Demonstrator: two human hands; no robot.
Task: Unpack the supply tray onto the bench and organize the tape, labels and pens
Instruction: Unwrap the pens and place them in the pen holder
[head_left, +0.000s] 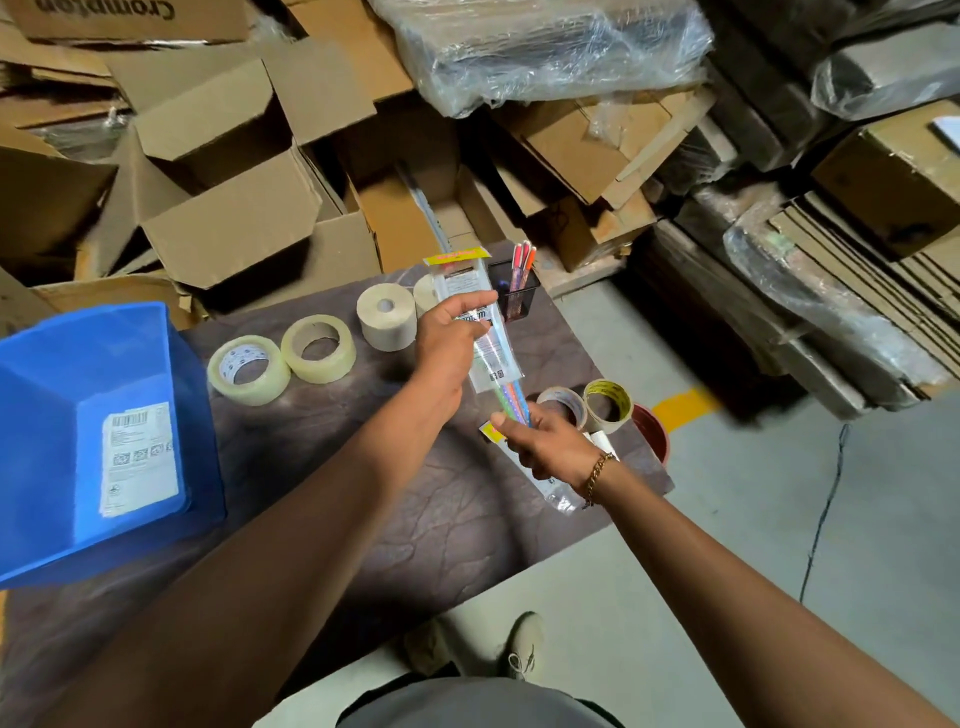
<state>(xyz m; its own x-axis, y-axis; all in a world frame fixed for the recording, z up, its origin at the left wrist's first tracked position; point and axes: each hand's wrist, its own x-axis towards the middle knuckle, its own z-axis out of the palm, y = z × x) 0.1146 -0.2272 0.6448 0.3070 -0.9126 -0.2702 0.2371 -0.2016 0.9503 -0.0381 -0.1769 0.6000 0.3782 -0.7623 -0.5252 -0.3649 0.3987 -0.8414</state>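
My left hand (451, 340) grips a clear pen packet (467, 291) with a yellow header, held above the brown bench (415, 519). Coloured pens (511, 397) stick out of the packet's lower end, and my right hand (545, 447) is closed around them. A black mesh pen cup (519, 296) with pink and orange pens (521, 262) stands behind the packet. Two clear tape rolls (248, 370) (318, 349) and a beige roll (387, 317) lie in a row at the back. A blue tray (104, 415) sits at the left with a label sheet (137, 457) inside.
Two more tape rolls (563, 405) (608, 405) and a red round object (652, 431) sit at the bench's right edge. Another clear packet (558, 496) lies under my right wrist. Cardboard boxes (234, 208) pile up behind the bench. Grey floor lies to the right.
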